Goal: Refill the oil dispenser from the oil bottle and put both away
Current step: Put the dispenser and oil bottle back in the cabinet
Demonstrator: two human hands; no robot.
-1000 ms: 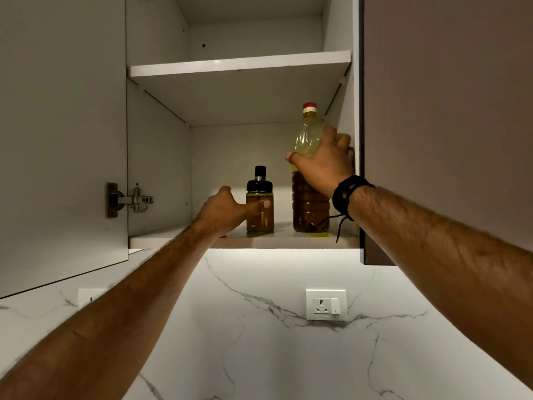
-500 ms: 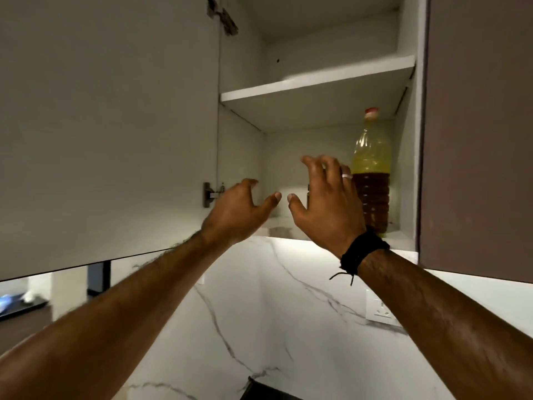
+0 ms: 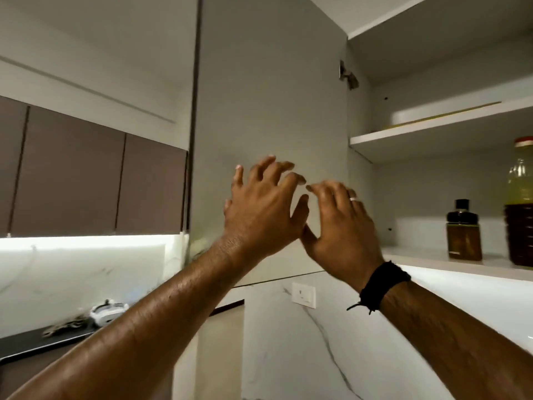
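Note:
The oil dispenser [image 3: 463, 232], a square glass bottle with a black cap, stands on the lowest cabinet shelf [image 3: 450, 265]. Right beside it, cut by the frame edge, stands the tall oil bottle [image 3: 520, 209] with a red cap and dark oil. My left hand [image 3: 264, 209] and my right hand [image 3: 337, 223] are both empty with fingers spread, raised side by side in front of the open cabinet door [image 3: 271, 111], well left of the bottles. Whether they touch the door I cannot tell.
An upper shelf [image 3: 432, 129] holds a flat white dish. Brown wall cabinets [image 3: 86, 180] hang at the left above a lit marble backsplash. A wall socket [image 3: 303, 294] sits below the door. Blurred items lie on a dark counter [image 3: 43, 342] at lower left.
Both hands let go of the dispenser and the oil bottle, left them on the shelf and moved left to the open door. The view swung left.

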